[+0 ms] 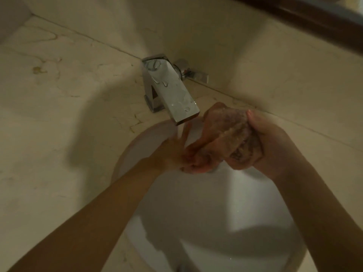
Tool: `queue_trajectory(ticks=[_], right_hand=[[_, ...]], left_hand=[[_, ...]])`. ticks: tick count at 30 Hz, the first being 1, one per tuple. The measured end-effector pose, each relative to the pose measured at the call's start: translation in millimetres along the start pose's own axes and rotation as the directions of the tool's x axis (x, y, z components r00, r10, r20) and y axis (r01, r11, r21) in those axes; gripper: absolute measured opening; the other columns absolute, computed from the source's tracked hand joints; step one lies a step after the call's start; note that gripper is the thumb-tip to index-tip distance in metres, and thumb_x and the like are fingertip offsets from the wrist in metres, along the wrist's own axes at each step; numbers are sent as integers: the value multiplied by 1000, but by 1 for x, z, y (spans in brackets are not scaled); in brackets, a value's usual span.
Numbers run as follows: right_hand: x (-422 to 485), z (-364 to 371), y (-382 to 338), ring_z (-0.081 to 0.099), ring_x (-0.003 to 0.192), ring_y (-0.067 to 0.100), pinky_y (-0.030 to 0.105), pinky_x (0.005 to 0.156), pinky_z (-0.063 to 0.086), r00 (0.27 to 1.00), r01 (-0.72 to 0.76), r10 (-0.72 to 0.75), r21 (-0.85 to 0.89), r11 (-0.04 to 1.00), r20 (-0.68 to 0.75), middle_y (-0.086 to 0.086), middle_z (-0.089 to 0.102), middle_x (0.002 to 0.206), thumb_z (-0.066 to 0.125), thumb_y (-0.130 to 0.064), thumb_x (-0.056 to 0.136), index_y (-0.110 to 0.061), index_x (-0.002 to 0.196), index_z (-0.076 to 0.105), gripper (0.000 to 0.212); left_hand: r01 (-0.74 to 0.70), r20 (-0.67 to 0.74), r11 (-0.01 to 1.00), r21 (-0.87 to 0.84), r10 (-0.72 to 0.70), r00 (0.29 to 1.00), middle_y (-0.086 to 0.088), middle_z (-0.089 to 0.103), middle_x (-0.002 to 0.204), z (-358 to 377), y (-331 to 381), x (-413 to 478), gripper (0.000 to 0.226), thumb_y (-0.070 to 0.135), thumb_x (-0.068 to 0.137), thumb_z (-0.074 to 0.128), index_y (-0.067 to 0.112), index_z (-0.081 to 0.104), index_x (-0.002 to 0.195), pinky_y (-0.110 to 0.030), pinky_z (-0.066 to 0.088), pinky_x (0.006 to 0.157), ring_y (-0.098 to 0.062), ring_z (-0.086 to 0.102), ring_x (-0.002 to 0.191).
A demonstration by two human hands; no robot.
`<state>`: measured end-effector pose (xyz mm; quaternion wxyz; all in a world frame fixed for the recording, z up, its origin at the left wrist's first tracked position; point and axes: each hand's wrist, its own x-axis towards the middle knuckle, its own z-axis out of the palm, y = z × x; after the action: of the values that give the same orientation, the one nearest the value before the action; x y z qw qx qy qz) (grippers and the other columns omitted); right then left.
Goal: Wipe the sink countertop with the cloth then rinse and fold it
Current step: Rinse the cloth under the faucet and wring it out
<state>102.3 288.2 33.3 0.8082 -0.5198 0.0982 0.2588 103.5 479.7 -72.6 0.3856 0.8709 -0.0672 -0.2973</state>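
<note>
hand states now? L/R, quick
Left hand: fingers spread under the faucet, pinching the cloth's lower end.
Right hand: closed around the bunched cloth over the sink.

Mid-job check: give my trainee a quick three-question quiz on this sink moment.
1. True or false: the cloth lies flat on the countertop.
2. Which hand bunches most of the cloth? A) right hand B) left hand
3. What do the hands hover over?

Key:
1. False; both hands hold it, beside the faucet spout.
2. A; the left hand pinches only the lower end.
3. The white sink basin.
</note>
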Motion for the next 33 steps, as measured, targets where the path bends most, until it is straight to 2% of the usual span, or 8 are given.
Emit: queue_trajectory(ticks=[2,9,12,16,21,27,30,33], right_hand=[[-3,-1,1,68,68,21,27,56,55,1000,9,-9,0,1000,3,11,69,80,80,-43,62,-2,121,46,79],[-14,-11,-21,67,57,13,21,50,54,981,80,-96,-100,992,-167,2,70,64,42,-30,87,-11,83,63,29],[-10,-26,-17,66,57,9,20,49,53,899,18,-153,-316,949,-410,-2,70,60,37,-19,99,-14,82,59,29],[0,-38,9,56,66,18,12,45,47,821,-229,-274,-729,645,-500,0,60,73,44,-18,97,-22,77,54,22],[14,-27,29,62,74,27,43,59,57,833,-452,-16,-696,557,-554,1,60,99,43,-22,97,-30,108,53,16],[7,-35,12,48,72,14,13,55,34,759,-274,-501,-902,334,-416,3,54,93,40,-14,97,-13,109,60,24],[0,-41,8,49,82,17,8,57,29,753,-206,-578,-947,246,-314,7,59,93,43,-13,96,-11,105,63,22],[-4,-41,7,52,83,14,3,56,33,717,-186,-600,-927,325,-354,11,65,103,46,-14,95,-11,106,64,22]], left_hand=[[-89,54,993,-71,93,994,-3,48,135,4,21,-1,93,33,74,75,35,14,144,-44,50,90,-31,57,111],[-45,-4,995,-92,45,999,2,67,83,-10,6,-11,11,29,82,64,21,58,87,-16,48,64,-18,64,81],[-52,-157,972,-230,15,987,12,63,78,-28,-5,-19,12,35,75,67,36,58,83,-22,49,67,-10,62,78],[-82,-62,891,-446,61,996,7,70,87,-44,-4,-21,33,26,66,74,42,62,92,-39,53,86,-17,66,89],[-89,-31,903,-421,84,996,2,63,106,-54,-3,-24,45,2,76,69,22,54,113,-21,46,84,-11,60,100],[-25,14,890,-455,35,999,13,61,88,-68,-9,-33,36,-1,80,63,23,59,108,-2,43,59,3,61,78],[-39,21,975,-217,45,999,19,56,84,-73,-10,-35,36,6,75,69,34,53,91,-5,40,60,2,56,80],[13,62,935,-355,10,998,9,53,77,-65,-1,-32,33,2,64,68,23,50,81,-9,40,56,-2,51,70]])
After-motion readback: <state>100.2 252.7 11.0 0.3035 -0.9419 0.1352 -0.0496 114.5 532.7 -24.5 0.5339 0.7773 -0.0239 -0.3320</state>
